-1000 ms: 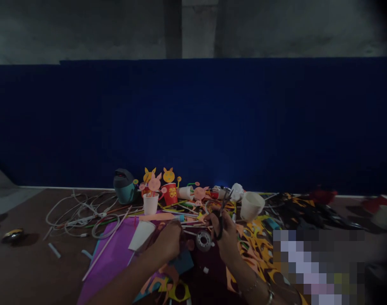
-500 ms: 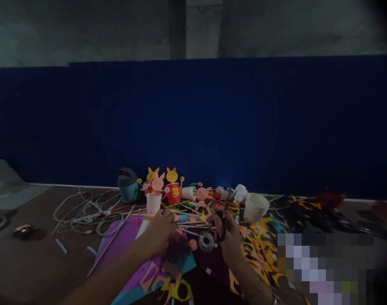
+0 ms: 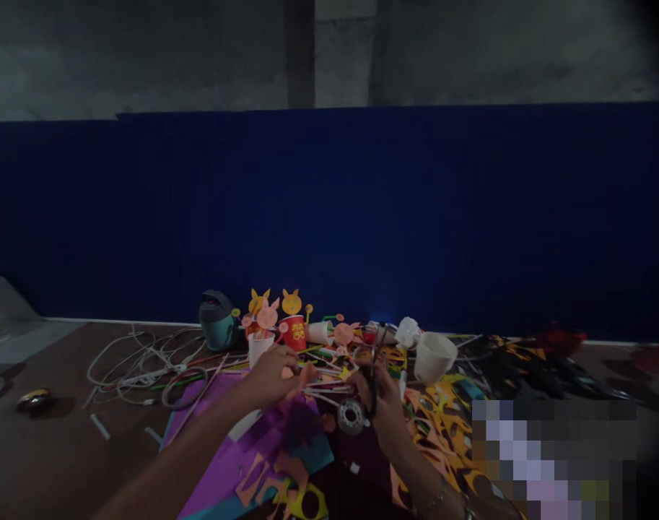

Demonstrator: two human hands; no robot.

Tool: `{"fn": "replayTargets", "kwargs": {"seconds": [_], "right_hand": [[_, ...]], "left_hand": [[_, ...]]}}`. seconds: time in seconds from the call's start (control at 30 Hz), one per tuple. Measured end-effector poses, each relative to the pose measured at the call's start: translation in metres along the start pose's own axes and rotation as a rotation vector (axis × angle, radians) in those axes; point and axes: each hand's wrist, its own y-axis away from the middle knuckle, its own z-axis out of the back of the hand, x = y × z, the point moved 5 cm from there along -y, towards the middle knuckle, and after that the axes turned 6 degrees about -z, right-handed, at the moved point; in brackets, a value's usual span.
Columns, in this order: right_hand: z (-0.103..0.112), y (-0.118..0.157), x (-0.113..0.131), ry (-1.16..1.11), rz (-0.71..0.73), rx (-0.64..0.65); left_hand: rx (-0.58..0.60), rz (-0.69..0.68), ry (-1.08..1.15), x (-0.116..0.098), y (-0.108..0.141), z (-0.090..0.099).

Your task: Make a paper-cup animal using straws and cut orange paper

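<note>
scissors (image 3: 380, 348) swung leftward, pointing away, right hand (image 3: 384, 399) gripping, left hand (image 3: 271, 375) pinching orange paper (image 3: 307, 376)

This place looks like a craft work corner, but the kind of building I cannot tell; on the table (image 3: 63, 451) there are cut coloured papers (image 3: 440, 426), paper cups with animal faces (image 3: 292, 332) and a tape roll (image 3: 351, 416); behind stand a dark blue panel (image 3: 329, 217) and a bare grey wall (image 3: 172, 58).

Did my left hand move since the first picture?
Yes. Your left hand has moved forward and to the left, closer to the upright white cup with the pink animal head.
</note>
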Motion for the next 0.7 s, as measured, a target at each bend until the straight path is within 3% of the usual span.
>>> {"fn": "replayTargets", "kwargs": {"seconds": [0.17, 0.3, 0.4, 0.57, 0.7], "right_hand": [[-0.013, 0.0, -0.015, -0.017, 0.009, 0.157], [-0.014, 0.001, -0.02, -0.016, -0.017, 0.176], [-0.008, -0.002, -0.013, -0.051, -0.038, 0.079], [0.008, -0.008, -0.008, -0.136, -0.082, -0.107], [0.018, -0.01, -0.013, -0.215, -0.107, -0.225]], "left_hand": [[0.067, -0.046, 0.201, -0.013, -0.01, -0.012], [0.08, -0.048, 0.3, -0.024, -0.016, -0.024], [0.04, -0.01, 0.335, -0.019, -0.02, -0.02], [-0.114, 0.096, 0.302, 0.011, -0.017, 0.0], [-0.114, 0.118, 0.182, 0.025, -0.002, 0.008]]}}
